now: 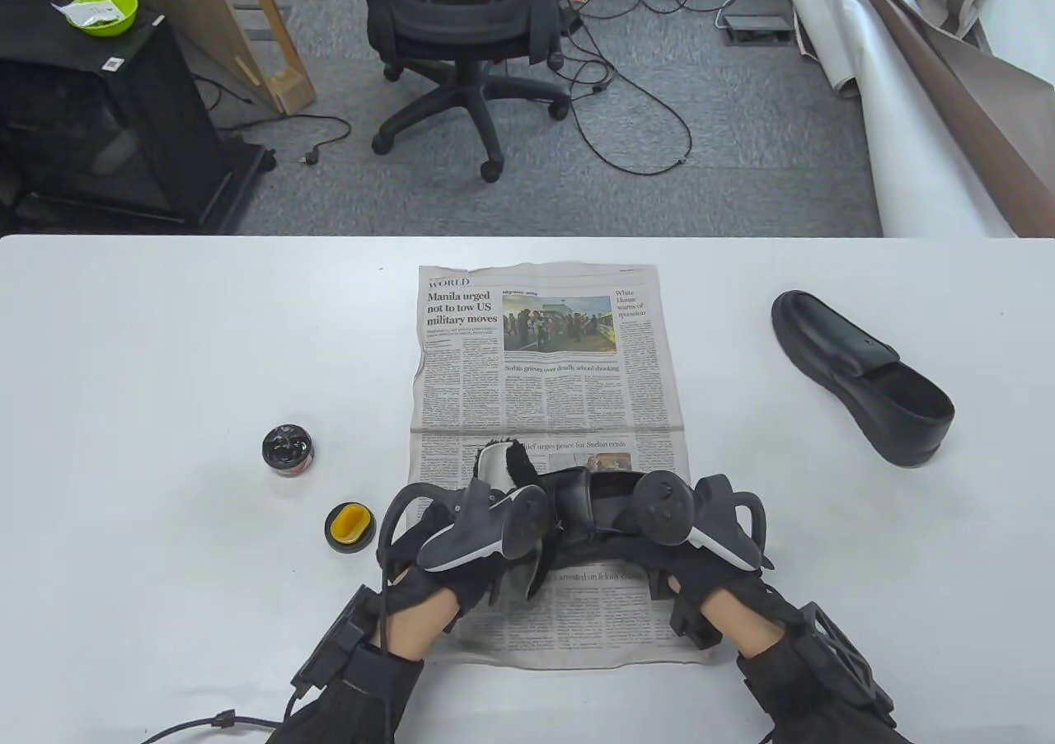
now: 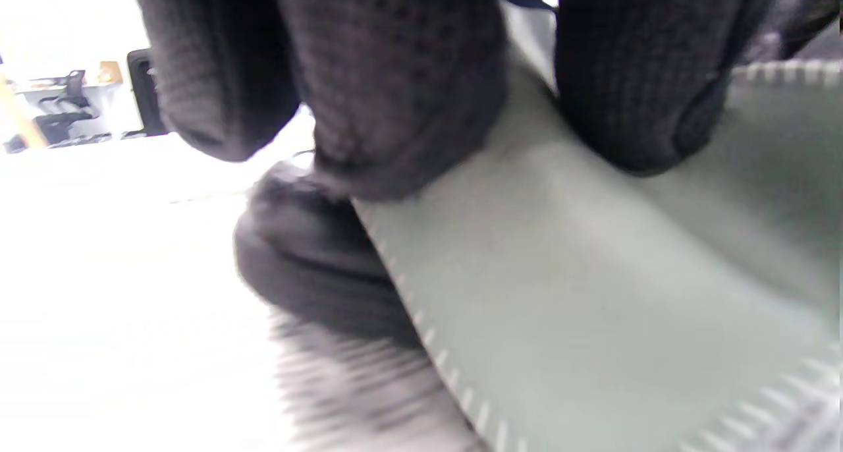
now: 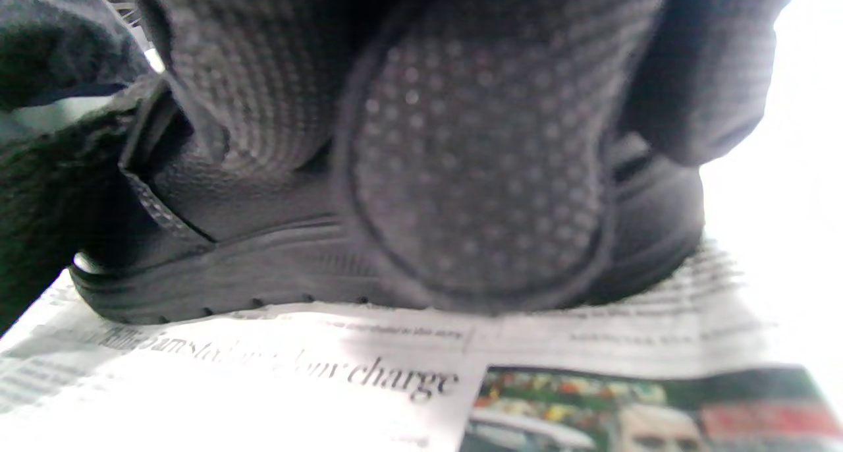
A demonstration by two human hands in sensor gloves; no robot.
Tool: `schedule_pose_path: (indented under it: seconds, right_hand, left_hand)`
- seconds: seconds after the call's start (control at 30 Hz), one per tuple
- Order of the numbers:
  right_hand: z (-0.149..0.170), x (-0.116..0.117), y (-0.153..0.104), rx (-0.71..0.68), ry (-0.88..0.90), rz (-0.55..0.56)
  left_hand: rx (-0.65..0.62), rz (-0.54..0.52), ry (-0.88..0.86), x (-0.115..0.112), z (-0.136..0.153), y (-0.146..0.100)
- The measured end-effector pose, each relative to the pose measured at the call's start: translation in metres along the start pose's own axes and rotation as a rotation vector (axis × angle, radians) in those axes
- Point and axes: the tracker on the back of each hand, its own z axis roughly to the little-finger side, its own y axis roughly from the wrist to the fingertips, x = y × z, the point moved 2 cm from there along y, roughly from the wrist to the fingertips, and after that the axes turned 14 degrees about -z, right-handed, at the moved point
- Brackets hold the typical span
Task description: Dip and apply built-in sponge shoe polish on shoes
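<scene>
Right hand [image 1: 700, 530] clamps the near shoe [image 3: 408, 267] on the newspaper [image 1: 544, 365]; left hand [image 1: 461, 530] grips a grey cloth [image 2: 593, 294] against it. Polish tin [image 1: 287, 447] open, sponge lid [image 1: 350, 527] beside it, unused now. Second shoe [image 1: 865, 377] well apart, apparently undone.

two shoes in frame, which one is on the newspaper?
The shoe under both hands, at the newspaper's near end. The other shoe lies apart on the bare table, far right, untouched.
</scene>
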Motion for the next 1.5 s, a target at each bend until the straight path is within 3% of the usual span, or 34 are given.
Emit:
schedule_pose_path:
  seconds: [0.2,0.3,0.37,0.53,0.7,0.77,0.83,1.0,1.3,1.5]
  right_hand:
    - [0.001,0.001,0.000,-0.011,0.010,-0.010]
    - [0.000,0.001,0.000,-0.015,0.008,-0.008]
    - [0.000,0.001,0.000,-0.020,0.003,-0.003]
    - [0.001,0.001,0.001,-0.031,0.003,-0.003]
    - [0.001,0.001,0.001,-0.039,0.004,-0.003]
    - [0.001,0.001,0.001,-0.040,0.003,-0.003]
    - [0.001,0.002,0.001,-0.041,0.003,-0.004]
    - [0.001,0.002,0.000,-0.040,0.000,-0.006]
    - [0.001,0.002,0.000,-0.034,-0.001,-0.007]
    - [0.001,0.002,0.000,-0.026,-0.003,-0.003]
  left_hand:
    - [0.131,0.136,0.097,0.001,0.030,0.000]
    - [0.146,0.150,0.135,0.004,0.037,-0.001]
    - [0.095,0.089,0.109,0.010,0.035,0.001]
    - [0.027,-0.128,-0.205,0.024,0.003,0.012]
    - [0.020,-0.226,-0.174,0.029,-0.020,0.024]
    - [0.019,-0.193,-0.194,0.024,-0.023,0.027]
    - [-0.002,-0.153,-0.109,0.014,-0.027,0.029]
    - [0.007,-0.141,-0.050,0.014,-0.019,0.027]
    - [0.109,0.034,0.041,0.002,0.021,0.019]
    - [0.213,0.089,0.106,0.003,0.043,0.015]
